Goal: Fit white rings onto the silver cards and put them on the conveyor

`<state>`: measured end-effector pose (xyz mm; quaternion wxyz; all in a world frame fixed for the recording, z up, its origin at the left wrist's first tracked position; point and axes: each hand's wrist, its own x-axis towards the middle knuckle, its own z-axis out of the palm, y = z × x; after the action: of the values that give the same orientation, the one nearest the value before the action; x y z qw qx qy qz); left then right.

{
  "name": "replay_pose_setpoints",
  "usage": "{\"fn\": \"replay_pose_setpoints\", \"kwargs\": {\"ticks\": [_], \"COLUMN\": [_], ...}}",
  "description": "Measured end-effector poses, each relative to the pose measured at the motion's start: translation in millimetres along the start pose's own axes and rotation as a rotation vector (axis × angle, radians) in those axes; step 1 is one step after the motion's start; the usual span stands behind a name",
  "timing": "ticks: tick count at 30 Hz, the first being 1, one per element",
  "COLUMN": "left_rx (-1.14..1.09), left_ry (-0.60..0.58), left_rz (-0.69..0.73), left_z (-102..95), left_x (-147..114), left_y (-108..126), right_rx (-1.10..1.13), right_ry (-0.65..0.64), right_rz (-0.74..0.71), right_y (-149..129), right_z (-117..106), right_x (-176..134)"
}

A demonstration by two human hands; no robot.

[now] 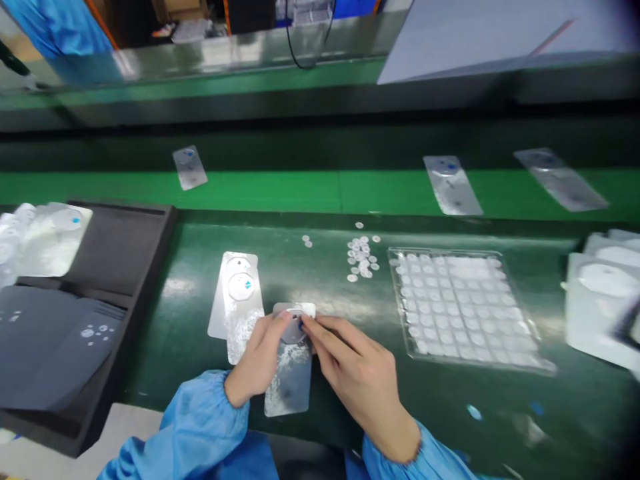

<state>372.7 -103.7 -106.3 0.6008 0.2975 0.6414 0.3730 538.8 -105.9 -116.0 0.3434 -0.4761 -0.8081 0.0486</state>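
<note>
A silver rectangular panel (287,383) with a round disc near its top end lies in front of me. My left hand (263,353) grips its left side, the thumb resting on the disc. At the disc's right side my right hand (355,363) has its thumb and fingertips pinched together. A small dark blue spot shows at those fingertips; whether it is held or part of the panel is unclear. Two similar panels (244,307) overlap just left of my left hand, the upper one bearing a blue mark on its disc.
Small clear discs (361,257) lie scattered beyond my hands. On the right are a clear tray (460,307) with rows of round pieces and stacked white panels (595,307). A black tray (145,267) with grey sheets stands left. Several panels (453,187) rest on the green strip (280,190).
</note>
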Motion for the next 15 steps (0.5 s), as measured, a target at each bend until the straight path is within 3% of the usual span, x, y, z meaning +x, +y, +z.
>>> {"fn": "replay_pose_setpoints", "kwargs": {"ticks": [2,7,12,15], "left_rx": [0.02,0.015,-0.062,-0.235], "left_ry": [0.01,-0.113,0.082,-0.078], "left_rz": [0.012,0.052,-0.033,-0.132], "left_z": [-1.1,-2.6,-2.6,0.1], "left_x": [1,3,7,8], "left_y": [-2,-4,-5,1], "right_rx": [0.054,0.261,0.559,0.709], "right_ry": [-0.027,-0.092,-0.075,0.026], "right_rz": [0.051,0.225,0.406,0.543], "right_y": [-2,-3,-8,-10], "right_z": [0,-1,-3,-10], "right_x": [2,4,11,11]}}
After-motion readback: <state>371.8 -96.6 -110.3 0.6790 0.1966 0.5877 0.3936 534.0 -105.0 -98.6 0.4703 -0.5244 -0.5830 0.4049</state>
